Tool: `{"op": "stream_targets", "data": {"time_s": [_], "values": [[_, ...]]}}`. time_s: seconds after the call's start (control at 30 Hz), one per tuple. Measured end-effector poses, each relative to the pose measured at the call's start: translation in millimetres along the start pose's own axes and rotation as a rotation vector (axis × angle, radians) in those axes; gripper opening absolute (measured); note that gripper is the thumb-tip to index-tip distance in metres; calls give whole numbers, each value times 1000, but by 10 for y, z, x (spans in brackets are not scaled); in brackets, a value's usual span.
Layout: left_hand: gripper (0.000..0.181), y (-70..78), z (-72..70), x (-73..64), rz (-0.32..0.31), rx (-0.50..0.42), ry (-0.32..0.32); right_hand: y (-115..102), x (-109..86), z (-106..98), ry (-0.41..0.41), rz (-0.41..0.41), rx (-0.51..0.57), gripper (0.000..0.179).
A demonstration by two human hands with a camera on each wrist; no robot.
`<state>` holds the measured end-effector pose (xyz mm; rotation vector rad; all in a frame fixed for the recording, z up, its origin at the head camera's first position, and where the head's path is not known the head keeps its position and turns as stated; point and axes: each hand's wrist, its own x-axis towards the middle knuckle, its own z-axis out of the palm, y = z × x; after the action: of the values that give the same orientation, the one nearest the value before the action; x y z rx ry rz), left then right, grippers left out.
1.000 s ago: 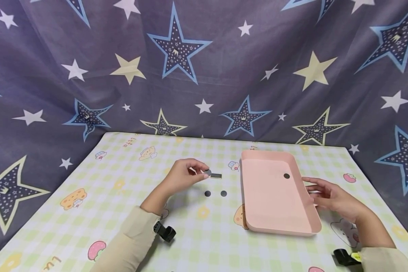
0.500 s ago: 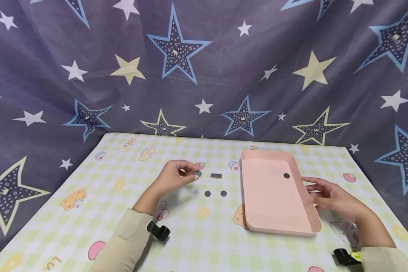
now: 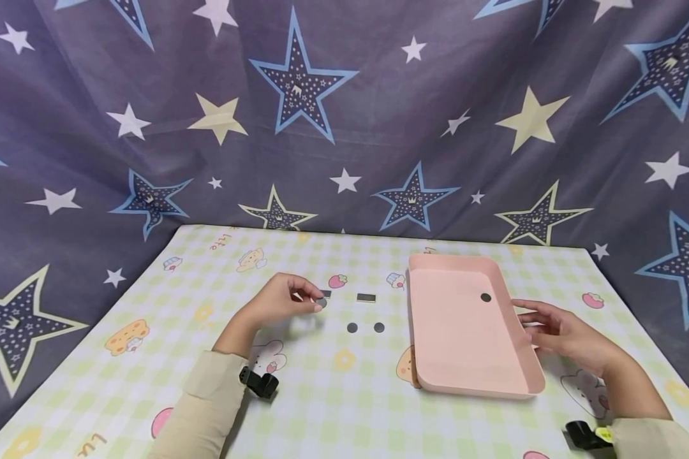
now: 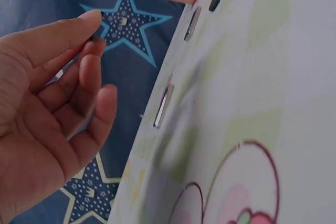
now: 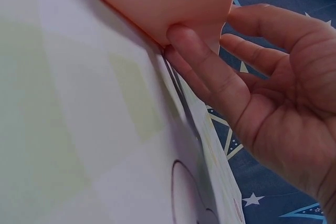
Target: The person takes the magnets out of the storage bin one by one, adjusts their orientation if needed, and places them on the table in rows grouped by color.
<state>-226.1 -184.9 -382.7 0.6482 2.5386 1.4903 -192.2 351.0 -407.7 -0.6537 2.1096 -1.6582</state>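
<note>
My left hand is above the table and pinches a small dark disc between thumb and fingers; in the left wrist view the fingers mostly hide it. Just behind the fingertips lies a dark rectangular piece, partly covered. A second dark rectangular piece with a pale edge lies to its right. Two black discs, a left one and a right one, sit nearer to me. My right hand touches the outer right wall of the pink tray with loosely extended fingers.
One black disc lies inside the tray, toward its far right. A checked cloth with cartoon prints covers the table. Behind its far edge hangs a dark curtain with stars.
My left hand has moved left and slightly toward me, carrying the dark disc away from the right rectangular piece. Another rectangular piece now shows behind its fingertips. The right hand stays at the tray.
</note>
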Motion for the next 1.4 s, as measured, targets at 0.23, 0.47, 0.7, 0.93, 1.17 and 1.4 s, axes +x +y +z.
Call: {"op": "stream_targets", "data": {"time_s": [0.23,0.47,0.7,0.93,1.17,1.4], "values": [[15,-130,-6,-9,-51,23,-169,-4,-2,2,2,0,-6,57],[11,-266,34,4,-45,115,-199,-6,3,6,5,1,-11,57],[10,-300,48,9,-9,159,-187,1,1,7,1,-2,-2,56],[11,-304,68,20,-13,186,-173,-3,-5,-3,-9,-15,12,57],[12,-291,77,14,-24,179,-150,10,-15,-1,-6,-14,16,57],[13,-226,68,26,-15,153,-111,-6,-2,-16,-25,-5,18,57]]}}
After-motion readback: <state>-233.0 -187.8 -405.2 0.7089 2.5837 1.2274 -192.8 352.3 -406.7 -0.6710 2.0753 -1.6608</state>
